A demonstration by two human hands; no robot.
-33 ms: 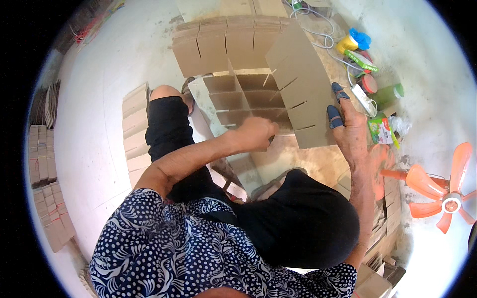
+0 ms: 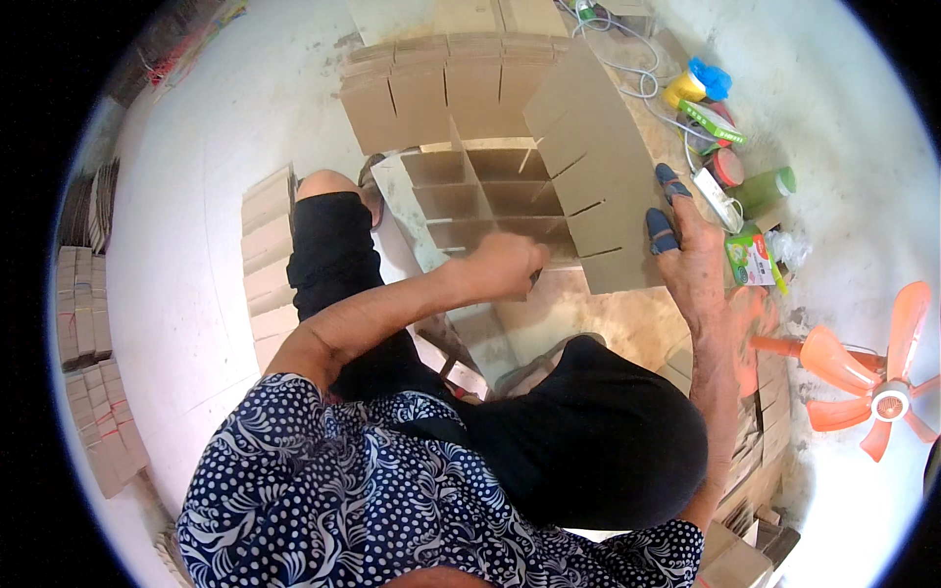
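In front of me sits a partition grid (image 2: 510,199) of interlocked brown cardboard strips, with several cells. My left hand (image 2: 505,265) is closed at its near edge, fingers curled round the end of a cardboard strip; the hand itself hides the exact grip. On the grid's right side a wide slotted cardboard sheet (image 2: 600,176) stands tilted, its slots facing the cells. My right hand (image 2: 691,240) pinches the sheet's outer right edge. Two of its digits wear dark blue finger sleeves (image 2: 661,231).
Behind the grid stands a row of stacked slotted cardboard (image 2: 417,93). More cardboard strips (image 2: 270,260) lie left of my leg, and tied bundles (image 2: 83,304) sit farther left. A white power strip (image 2: 718,199), a green jar (image 2: 767,190) and an orange fan (image 2: 887,392) are on the right.
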